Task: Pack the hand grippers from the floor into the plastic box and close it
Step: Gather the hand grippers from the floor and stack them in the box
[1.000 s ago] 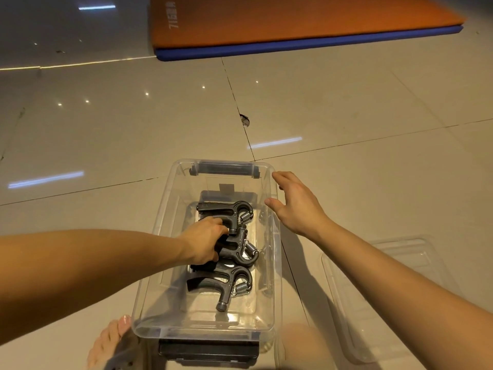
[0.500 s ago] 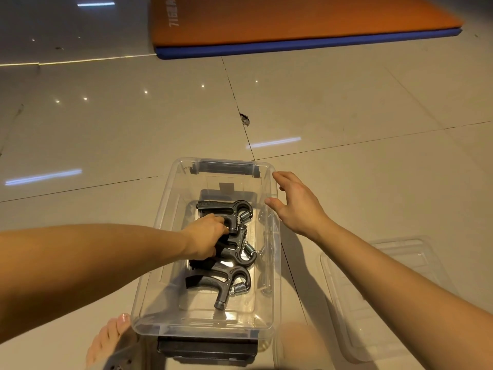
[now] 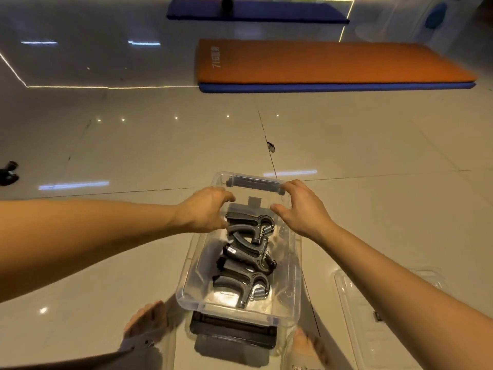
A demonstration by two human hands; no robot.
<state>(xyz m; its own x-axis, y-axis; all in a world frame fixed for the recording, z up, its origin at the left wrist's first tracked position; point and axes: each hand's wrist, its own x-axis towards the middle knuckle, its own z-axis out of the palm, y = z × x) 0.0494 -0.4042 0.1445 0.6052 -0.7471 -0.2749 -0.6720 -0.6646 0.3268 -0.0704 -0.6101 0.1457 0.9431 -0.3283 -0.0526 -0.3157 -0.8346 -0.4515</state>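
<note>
Trouble lies mostly in what is not yet packed or covered. Hand grippers point(image 3: 248, 252) lie piled along the middle of the plastic box point(image 3: 190, 265), which stands open on the floor point(image 3: 128, 241) close in front of the person. Its lid point(image 3: 373, 316) lies flat to the right, well apart from both hands. The left hand point(image 3: 202, 209) hovers over the far end with a loose, empty grip, thumb just beside the topmost gripper. The right hand point(image 3: 304, 212) has a wide grip, fingers over the far right corner beside the far latch point(image 3: 253, 182). A small dark thing point(image 3: 8, 173) at the far left may be another gripper; it is too blurred to tell, and closing now could leave it behind. The pile sits unevenly, so a raised handle could stop the lid seating, and a tug on the rim could slide the box on the glossy floor
</note>
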